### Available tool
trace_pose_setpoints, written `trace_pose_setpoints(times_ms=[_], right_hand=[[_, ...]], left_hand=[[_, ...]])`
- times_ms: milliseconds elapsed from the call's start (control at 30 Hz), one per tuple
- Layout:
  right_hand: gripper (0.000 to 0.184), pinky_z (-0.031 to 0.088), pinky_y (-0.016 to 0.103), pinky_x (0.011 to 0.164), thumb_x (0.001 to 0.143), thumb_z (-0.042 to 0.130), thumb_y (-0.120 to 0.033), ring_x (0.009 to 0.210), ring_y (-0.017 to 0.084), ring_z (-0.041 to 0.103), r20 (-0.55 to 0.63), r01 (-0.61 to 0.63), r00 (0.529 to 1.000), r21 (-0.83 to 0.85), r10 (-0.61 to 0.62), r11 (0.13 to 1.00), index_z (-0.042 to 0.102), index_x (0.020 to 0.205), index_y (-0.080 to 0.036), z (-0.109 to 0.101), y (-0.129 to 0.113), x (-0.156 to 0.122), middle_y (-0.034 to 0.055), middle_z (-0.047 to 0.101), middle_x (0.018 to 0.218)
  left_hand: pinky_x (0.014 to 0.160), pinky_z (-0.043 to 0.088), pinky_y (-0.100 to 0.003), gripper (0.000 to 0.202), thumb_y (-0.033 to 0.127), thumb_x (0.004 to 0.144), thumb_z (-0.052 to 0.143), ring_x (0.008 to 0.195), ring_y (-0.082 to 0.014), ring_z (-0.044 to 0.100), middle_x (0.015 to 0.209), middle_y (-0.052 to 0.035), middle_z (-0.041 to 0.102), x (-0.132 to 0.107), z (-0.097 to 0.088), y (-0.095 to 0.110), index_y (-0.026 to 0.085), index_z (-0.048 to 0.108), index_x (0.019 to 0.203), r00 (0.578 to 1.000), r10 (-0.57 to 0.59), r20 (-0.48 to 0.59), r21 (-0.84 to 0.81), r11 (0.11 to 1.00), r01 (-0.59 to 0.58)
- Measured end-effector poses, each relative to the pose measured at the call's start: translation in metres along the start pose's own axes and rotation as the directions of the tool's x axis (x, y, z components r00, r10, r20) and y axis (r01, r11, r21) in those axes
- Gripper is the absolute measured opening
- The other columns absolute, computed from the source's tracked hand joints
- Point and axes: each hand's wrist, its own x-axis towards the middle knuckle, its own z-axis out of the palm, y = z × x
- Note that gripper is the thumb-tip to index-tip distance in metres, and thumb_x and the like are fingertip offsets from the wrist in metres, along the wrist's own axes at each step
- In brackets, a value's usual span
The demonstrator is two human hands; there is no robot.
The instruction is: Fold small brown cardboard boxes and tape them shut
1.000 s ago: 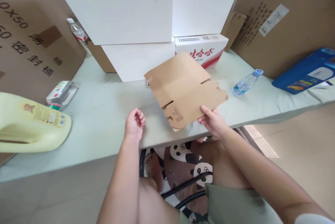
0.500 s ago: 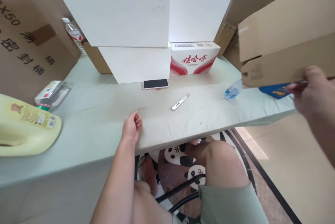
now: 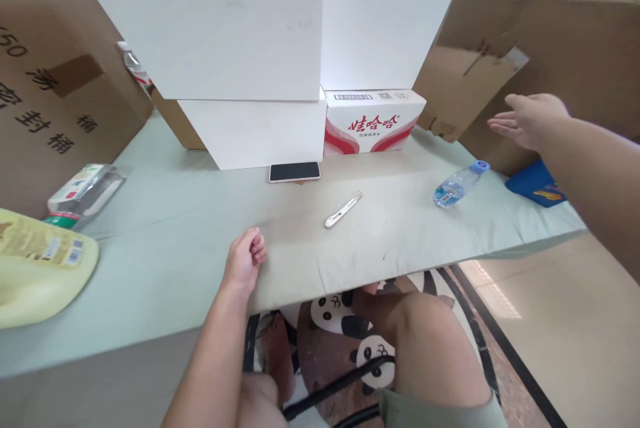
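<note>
My left hand (image 3: pixel 245 257) rests on the table edge in a loose fist, with nothing visible in it. My right hand (image 3: pixel 533 120) hangs in the air at the right, its fingers stretched out and holding nothing. Just left of it, a brown cardboard piece (image 3: pixel 453 91) leans at a slant by the large cardboard box (image 3: pixel 560 48). On the table between my hands lie a white utility knife (image 3: pixel 343 209) and a phone (image 3: pixel 295 172) with a dark screen. A clear water bottle with a blue cap (image 3: pixel 455 187) lies on its side below my right hand.
White panels (image 3: pixel 210 28) and a red-and-white carton (image 3: pixel 373 123) stand at the back. To the left are a big cardboard box (image 3: pixel 55 61), a clear bottle with a green cap (image 3: pixel 87 191) and a yellow jug (image 3: pixel 45 275). A blue packet (image 3: pixel 535 183) lies at the right.
My right hand has let go of the cardboard piece, which now leans farther back by the large box. The water bottle is fully uncovered. My left hand keeps its fist on the table.
</note>
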Motion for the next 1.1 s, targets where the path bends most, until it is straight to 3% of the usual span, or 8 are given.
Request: trace_pose_setpoints(times_ms=[133, 300, 400, 533, 667, 833, 1000, 1100], right_hand=[[0.024, 0.057, 0.029, 0.076, 0.103, 0.043, -0.016, 0.078, 0.010, 0.072, 0.168, -0.204, 0.970, 0.149, 0.178, 0.968, 0.046, 0.125, -0.007, 0.030, -0.002, -0.042, 0.0210, 0.069, 0.105], [0.008, 0.059, 0.027, 0.076, 0.097, 0.051, -0.013, 0.076, 0.014, 0.073, 0.418, -0.284, 0.888, 0.170, 0.192, 0.944, 0.056, 0.098, -0.019, 0.056, -0.005, -0.123, 0.0068, 0.071, 0.084], [0.010, 0.059, 0.027, 0.074, 0.092, 0.057, -0.014, 0.079, 0.015, 0.073, 0.566, -0.260, 0.809, 0.100, 0.160, 0.960, 0.060, 0.099, -0.021, 0.075, -0.012, -0.162, 0.0052, 0.072, 0.085], [0.016, 0.059, 0.030, 0.075, 0.085, 0.065, -0.019, 0.082, 0.018, 0.073, 0.745, -0.086, 0.666, 0.022, 0.041, 0.996, 0.063, 0.101, -0.021, 0.119, -0.032, -0.198, 0.0049, 0.074, 0.086], [0.020, 0.057, 0.033, 0.076, 0.081, 0.068, -0.024, 0.083, 0.019, 0.071, 0.855, 0.173, 0.505, 0.032, -0.117, 0.984, 0.064, 0.100, -0.023, 0.189, -0.069, -0.231, 0.0035, 0.074, 0.084], [0.020, 0.056, 0.034, 0.074, 0.081, 0.065, -0.022, 0.079, 0.020, 0.069, 0.884, 0.447, 0.313, 0.186, -0.348, 0.875, 0.063, 0.101, -0.023, 0.297, -0.139, -0.280, 0.0045, 0.072, 0.089], [0.024, 0.049, 0.043, 0.100, 0.082, 0.061, -0.017, 0.101, 0.025, 0.066, 0.775, 0.733, 0.237, 0.253, -0.585, 0.631, 0.067, 0.106, -0.017, 0.404, -0.232, -0.315, 0.0125, 0.067, 0.118], [0.027, 0.038, 0.042, 0.114, 0.085, 0.057, -0.013, 0.128, 0.027, 0.055, 0.708, 0.820, 0.297, 0.155, -0.641, 0.551, 0.066, 0.110, -0.008, 0.455, -0.289, -0.314, 0.0204, 0.040, 0.152]], left_hand=[[0.038, 0.024, -0.016, 0.034, 0.029, 0.076, 0.061, 0.039, -0.0040, 0.028, 0.051, 0.0074, 0.027, 0.002, 0.000, 0.004, 0.019, 0.035, 0.055, 1.000, -0.014, 0.025, -0.042, 0.999, 0.015], [0.039, 0.021, -0.017, 0.034, 0.030, 0.076, 0.060, 0.039, -0.0040, 0.027, 0.050, 0.0076, 0.027, -0.001, 0.005, 0.002, 0.019, 0.036, 0.056, 0.998, -0.003, 0.055, -0.084, 0.996, 0.008], [0.040, 0.020, -0.018, 0.033, 0.033, 0.074, 0.060, 0.039, -0.0040, 0.026, 0.049, 0.0079, 0.027, -0.007, 0.005, 0.000, 0.020, 0.036, 0.055, 0.997, 0.025, 0.075, -0.108, 0.994, -0.016], [0.041, 0.017, -0.019, 0.036, 0.036, 0.073, 0.062, 0.040, -0.0042, 0.023, 0.049, 0.0081, 0.026, -0.015, -0.005, 0.003, 0.021, 0.035, 0.055, 0.994, 0.095, 0.049, -0.131, 0.987, -0.088], [0.042, 0.014, -0.021, 0.040, 0.036, 0.077, 0.062, 0.040, -0.0044, 0.020, 0.049, 0.0080, 0.024, -0.017, -0.023, 0.011, 0.021, 0.032, 0.055, 0.993, 0.122, -0.009, -0.182, 0.976, -0.121], [0.041, 0.011, -0.023, 0.049, 0.031, 0.087, 0.053, 0.039, -0.0052, 0.012, 0.044, 0.0083, 0.014, -0.016, -0.043, 0.022, 0.023, 0.022, 0.051, 0.996, 0.074, -0.048, -0.296, 0.952, -0.085], [0.042, 0.008, -0.024, 0.052, 0.038, 0.081, 0.060, 0.038, -0.0038, 0.013, 0.045, 0.0093, 0.014, -0.014, -0.053, 0.030, 0.023, 0.022, 0.050, 0.996, 0.051, 0.068, -0.367, 0.930, -0.022], [0.043, 0.007, -0.025, 0.051, 0.040, 0.079, 0.060, 0.040, -0.0034, 0.013, 0.046, 0.0095, 0.014, -0.010, -0.060, 0.033, 0.024, 0.021, 0.049, 0.997, 0.050, 0.057, -0.369, 0.929, -0.026]])
